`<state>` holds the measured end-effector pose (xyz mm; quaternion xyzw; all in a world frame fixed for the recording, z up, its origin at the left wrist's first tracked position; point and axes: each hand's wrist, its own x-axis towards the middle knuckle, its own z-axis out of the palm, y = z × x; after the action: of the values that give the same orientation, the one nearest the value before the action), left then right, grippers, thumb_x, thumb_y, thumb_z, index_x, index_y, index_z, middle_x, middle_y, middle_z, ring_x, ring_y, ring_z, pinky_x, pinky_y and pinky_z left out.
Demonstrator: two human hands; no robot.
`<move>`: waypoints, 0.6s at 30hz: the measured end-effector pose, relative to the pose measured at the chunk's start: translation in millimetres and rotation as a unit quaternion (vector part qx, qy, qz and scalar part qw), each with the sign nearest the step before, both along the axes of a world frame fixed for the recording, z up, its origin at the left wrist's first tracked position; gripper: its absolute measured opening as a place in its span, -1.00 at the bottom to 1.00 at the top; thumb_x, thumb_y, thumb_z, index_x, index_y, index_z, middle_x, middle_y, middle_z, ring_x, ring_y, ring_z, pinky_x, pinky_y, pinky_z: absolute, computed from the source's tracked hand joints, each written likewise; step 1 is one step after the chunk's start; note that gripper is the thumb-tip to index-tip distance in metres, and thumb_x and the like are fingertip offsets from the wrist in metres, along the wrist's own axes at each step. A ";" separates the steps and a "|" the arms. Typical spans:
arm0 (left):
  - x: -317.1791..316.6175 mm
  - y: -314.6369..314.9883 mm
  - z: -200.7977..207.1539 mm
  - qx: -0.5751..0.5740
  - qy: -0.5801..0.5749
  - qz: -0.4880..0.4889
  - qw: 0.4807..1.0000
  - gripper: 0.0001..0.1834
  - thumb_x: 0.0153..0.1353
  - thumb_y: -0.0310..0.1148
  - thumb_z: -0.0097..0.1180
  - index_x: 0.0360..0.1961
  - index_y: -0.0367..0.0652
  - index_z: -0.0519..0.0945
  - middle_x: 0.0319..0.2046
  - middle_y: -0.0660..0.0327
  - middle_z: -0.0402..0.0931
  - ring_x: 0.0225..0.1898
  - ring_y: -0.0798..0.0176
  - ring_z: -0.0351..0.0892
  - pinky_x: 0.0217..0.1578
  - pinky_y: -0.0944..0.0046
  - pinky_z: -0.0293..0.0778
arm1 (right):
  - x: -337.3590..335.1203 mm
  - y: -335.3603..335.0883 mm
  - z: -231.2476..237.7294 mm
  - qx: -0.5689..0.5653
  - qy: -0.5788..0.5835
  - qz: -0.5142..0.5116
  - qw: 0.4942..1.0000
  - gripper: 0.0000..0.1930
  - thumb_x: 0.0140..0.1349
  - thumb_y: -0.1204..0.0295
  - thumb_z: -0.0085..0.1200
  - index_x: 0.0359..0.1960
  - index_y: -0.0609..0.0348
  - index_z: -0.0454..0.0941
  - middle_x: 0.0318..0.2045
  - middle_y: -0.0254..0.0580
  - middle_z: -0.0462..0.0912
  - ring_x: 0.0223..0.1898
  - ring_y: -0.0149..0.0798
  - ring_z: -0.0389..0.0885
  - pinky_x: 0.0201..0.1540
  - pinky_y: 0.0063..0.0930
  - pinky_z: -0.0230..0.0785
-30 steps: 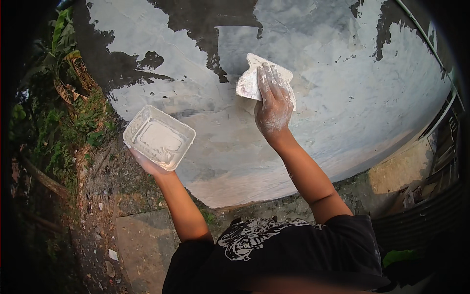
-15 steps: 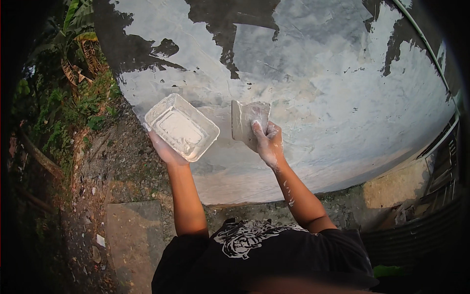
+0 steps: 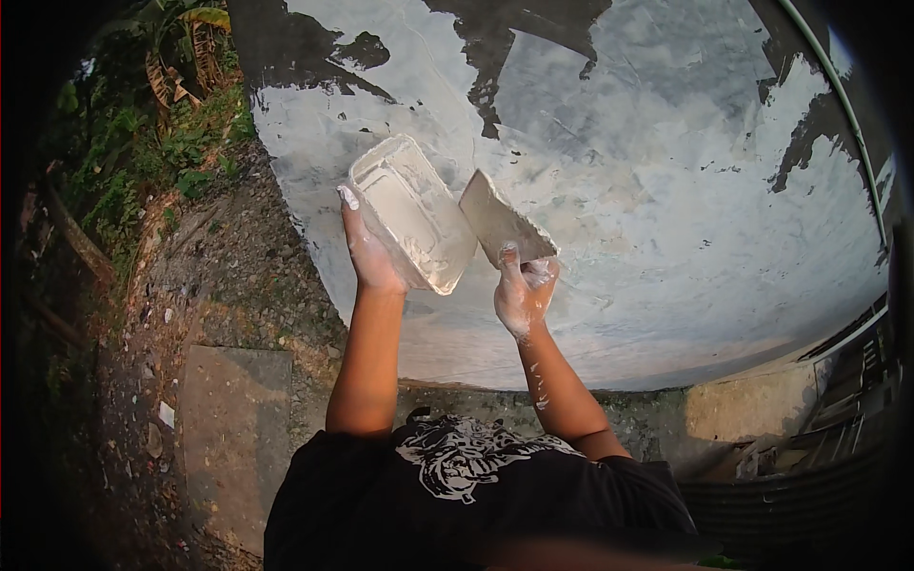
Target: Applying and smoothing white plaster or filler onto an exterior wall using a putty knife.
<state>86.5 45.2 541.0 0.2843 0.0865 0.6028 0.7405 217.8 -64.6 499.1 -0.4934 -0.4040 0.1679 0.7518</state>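
My left hand (image 3: 373, 249) grips a rectangular plastic tub (image 3: 411, 211) from its left and lower side, tilted toward the right. Pale, wet plaster coats its inside. In my right hand (image 3: 524, 295) is a flat, plaster-smeared scraper (image 3: 505, 221), the thumb pressed on its face. The scraper's left edge is at the tub's right rim; whether they touch I cannot tell. White smears cover my right fingers and wrist. Behind both hands stands a wall (image 3: 657, 228), partly coated in light grey plaster, with dark bare patches near its top.
A thin pipe (image 3: 843, 105) runs down the wall's right side. To the left lie gravelly ground (image 3: 228, 257) and green plants (image 3: 181, 143). A concrete slab (image 3: 233, 428) is at lower left. Wooden slats and a corrugated sheet (image 3: 781, 509) stand at lower right.
The tub has moved right and up and tipped toward the scraper. My right hand has turned the scraper, bringing its edge to the tub's rim. The view has shifted slightly.
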 end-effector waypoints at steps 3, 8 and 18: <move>4.2 -2.5 0.0 0.058 0.027 0.001 0.998 -0.30 0.45 0.20 -0.21 0.32 -0.16 0.32 0.21 0.10 0.41 0.19 0.05 0.43 0.19 0.04 0.38 | -5.3 2.0 6.2 0.012 -0.114 -0.007 0.993 -0.63 0.35 0.22 0.17 -0.16 0.39 0.63 -0.42 -0.20 0.67 -0.30 -0.40 0.55 -0.16 -0.48 0.39; 12.8 -8.4 9.9 0.004 0.030 0.001 1.000 -0.32 0.46 0.19 -0.22 0.30 -0.16 0.35 0.19 0.11 0.43 0.18 0.08 0.44 0.19 0.08 0.39 | 10.9 19.5 -18.2 0.053 -0.197 -0.020 0.979 -0.72 0.35 0.33 0.13 -0.16 0.37 0.63 -0.49 -0.22 0.59 -0.47 -0.39 0.44 -0.36 -0.47 0.29; 12.2 -2.5 15.9 -0.038 0.045 -0.007 0.998 -0.36 0.47 0.16 -0.22 0.24 -0.15 0.42 0.12 0.13 0.51 0.08 0.11 0.54 0.08 0.10 0.50 | 29.2 16.5 -59.6 -0.016 -0.241 0.026 0.970 -0.66 0.24 0.53 0.08 0.06 0.29 0.59 -0.16 0.11 0.70 -0.22 -0.06 0.67 -0.09 -0.38 0.47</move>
<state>98.7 42.7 556.8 0.2836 0.1410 0.5807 0.7500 246.9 -48.1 439.5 -0.5212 -0.5831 0.0696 0.6193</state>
